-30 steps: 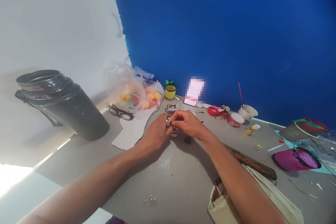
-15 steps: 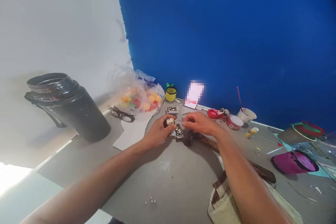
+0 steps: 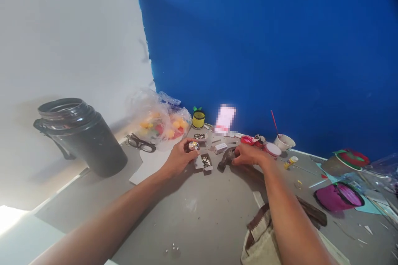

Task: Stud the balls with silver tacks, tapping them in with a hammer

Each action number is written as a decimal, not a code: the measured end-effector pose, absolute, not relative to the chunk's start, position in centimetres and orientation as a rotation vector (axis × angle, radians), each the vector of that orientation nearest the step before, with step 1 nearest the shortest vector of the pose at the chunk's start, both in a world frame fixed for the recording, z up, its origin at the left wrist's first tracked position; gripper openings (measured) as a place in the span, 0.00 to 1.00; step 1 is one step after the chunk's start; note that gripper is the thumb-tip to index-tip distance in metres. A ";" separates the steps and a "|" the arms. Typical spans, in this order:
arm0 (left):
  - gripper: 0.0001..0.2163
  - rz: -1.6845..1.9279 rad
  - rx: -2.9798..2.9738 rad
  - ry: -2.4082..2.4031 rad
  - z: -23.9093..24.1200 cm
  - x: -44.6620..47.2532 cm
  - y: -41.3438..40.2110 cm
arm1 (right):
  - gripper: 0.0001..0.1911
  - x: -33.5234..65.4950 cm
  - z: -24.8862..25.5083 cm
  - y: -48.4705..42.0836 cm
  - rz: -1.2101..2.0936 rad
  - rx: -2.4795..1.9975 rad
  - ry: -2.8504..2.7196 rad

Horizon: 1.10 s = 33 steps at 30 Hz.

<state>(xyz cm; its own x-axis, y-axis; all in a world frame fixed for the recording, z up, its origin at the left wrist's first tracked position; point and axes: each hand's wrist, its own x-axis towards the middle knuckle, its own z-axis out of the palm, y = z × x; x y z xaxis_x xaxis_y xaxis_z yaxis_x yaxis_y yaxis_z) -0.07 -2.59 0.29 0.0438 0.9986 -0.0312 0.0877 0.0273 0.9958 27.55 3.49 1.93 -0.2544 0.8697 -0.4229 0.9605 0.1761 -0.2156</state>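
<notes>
My left hand (image 3: 179,158) is closed around a small ball (image 3: 193,145) covered with shiny metal studs, with a yellow patch on top. Just right of that hand, an open small box (image 3: 206,161) of shiny metal pieces lies on the table, and a second such box (image 3: 200,137) lies behind the ball. My right hand (image 3: 248,155) has its fingers curled at the neck of a hammer (image 3: 227,160), close behind the head. The hammer's wooden handle (image 3: 312,211) runs under my right forearm, which hides part of it.
A dark flask (image 3: 83,140) stands at left, near eyeglasses (image 3: 141,143) and a plastic bag (image 3: 164,122). A small white box (image 3: 221,148) lies near the hammer. Paint pots and a paper cup (image 3: 284,143) line the back; a purple pot (image 3: 338,196) and cloth bag (image 3: 264,236) are right.
My right hand has moved right, from beside the ball and open box to the hammer, and closed on it. My left hand still holds the ball. The view has shifted slightly.
</notes>
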 end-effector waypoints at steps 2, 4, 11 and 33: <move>0.18 1.106 1.281 1.271 0.3 -0.1 -2.5 | 0.11 28.0 3.2 3.0 -0.534 1.909 2.312; 0.19 1.107 1.297 1.277 0.1 -0.2 -2.4 | 0.11 27.8 4.8 2.2 -0.369 2.032 2.436; 0.22 1.087 1.388 1.260 -0.2 -0.1 -2.6 | 0.12 23.0 7.8 -2.0 -0.285 2.020 3.049; 0.15 1.030 1.343 1.130 -0.2 0.1 -2.8 | 0.12 21.2 7.1 -2.5 -0.505 1.831 3.202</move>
<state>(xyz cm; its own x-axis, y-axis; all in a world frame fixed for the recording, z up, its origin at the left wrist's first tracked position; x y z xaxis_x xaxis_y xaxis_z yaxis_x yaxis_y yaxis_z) 0.13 -2.79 -0.22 0.1830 0.9830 -0.0130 0.0778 -0.0013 0.9970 21.20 -2.54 7.15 -0.3915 0.8510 0.3499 0.7022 0.5221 -0.4841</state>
